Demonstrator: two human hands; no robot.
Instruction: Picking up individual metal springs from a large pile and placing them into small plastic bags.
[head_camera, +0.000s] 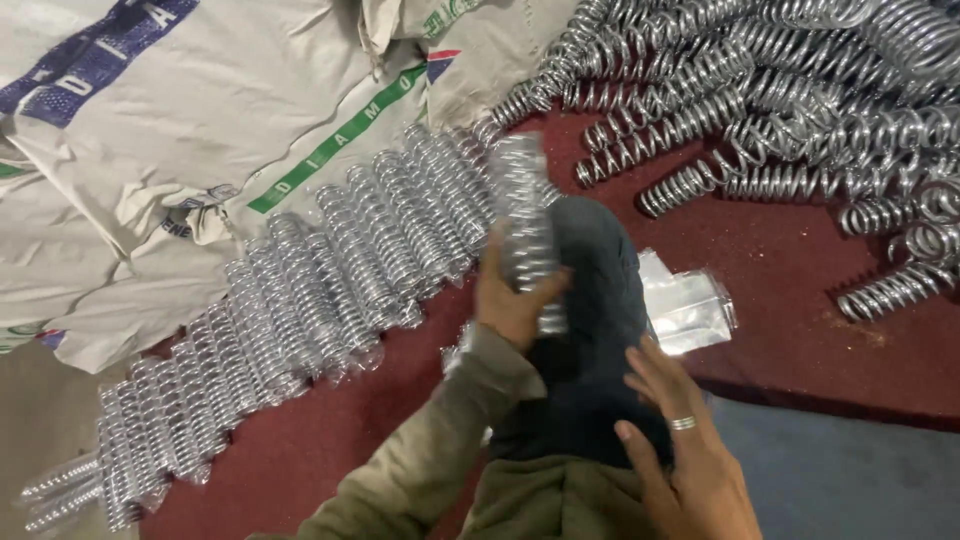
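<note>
Left hand (512, 300): closed around one bagged coil spring (527, 225), chrome, sleeved in clear plastic, held upright-tilted above the knee; the spring is blurred, so its exact end cannot be made out. Right hand (685, 460): flat and open, fingers spread, resting on the dark trouser leg (590, 350), holding nothing; one ring (683, 423) on a finger. Row of bagged springs (300, 310): laid side by side on the red floor covering (800, 290), running diagonally from lower left up to just beside the held spring; roughly fifteen to twenty, though the overlapping plastic makes an exact count uncertain. Loose springs (790, 110): unbagged, heaped in a tangle at upper right, far too many and too interlocked to count, with a few strays lying apart near the right edge. Empty plastic bags (685, 300): a small flat stack just right of the knee, number not readable. Woven sacks (200, 130): at least three, off-white with blue and green printing, crumpled along the top and left, overlapping the far ends of the bagged row. The raised knee hides the floor between the stack of bags and the left hand.
</note>
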